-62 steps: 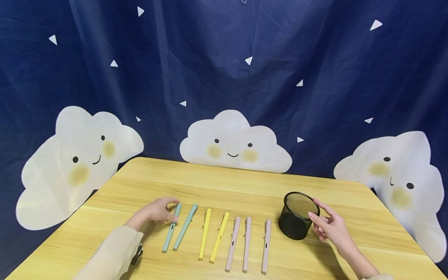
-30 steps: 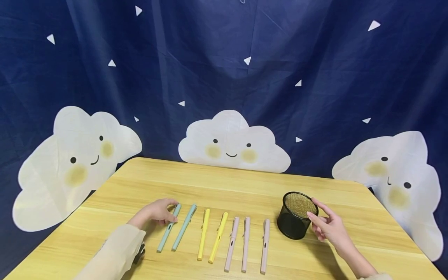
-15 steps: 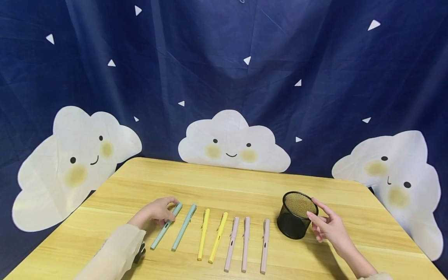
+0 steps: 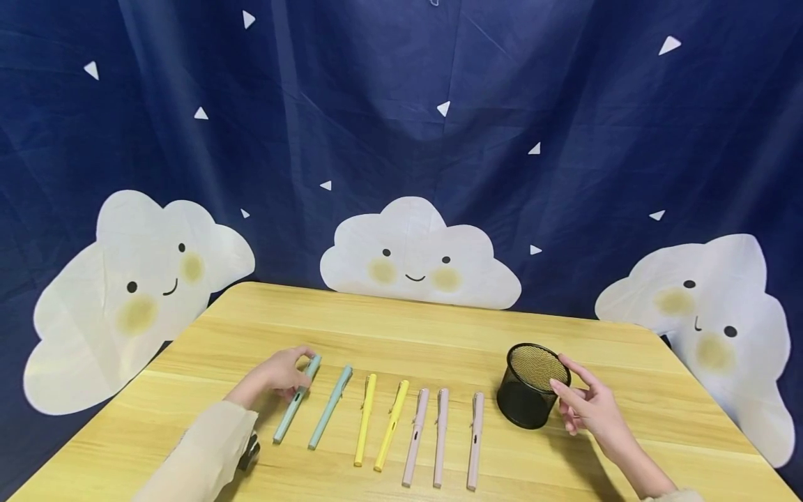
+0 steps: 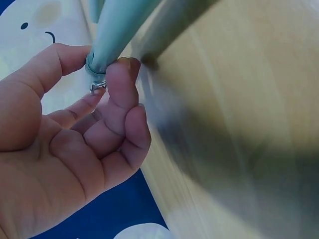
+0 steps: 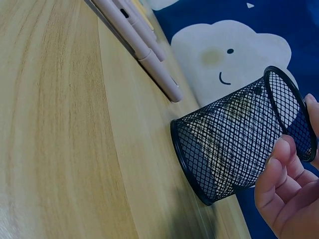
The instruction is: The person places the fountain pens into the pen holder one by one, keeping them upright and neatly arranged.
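In the head view, my left hand pinches the leftmost green pen near its capped end. The left wrist view has the thumb and fingertips around the green cap beside its metal clip; whether the pen's far end touches the table cannot be told. A second green pen lies just to its right. My right hand holds the rim of a black mesh pen holder, which stands upright on the table. Seen from the right wrist, the holder's mesh shows nothing inside.
Two yellow pens, one left and one right, lie mid-row on the wooden table. Three pale pink pens, the nearest to the holder being the rightmost pink pen, follow. A dark blue cloud-print curtain hangs behind.
The leftmost green pen's lower end has swung left, away from its neighbour. Most recently my left hand and that pen have shifted slightly up and left. The right hand and holder stay put.
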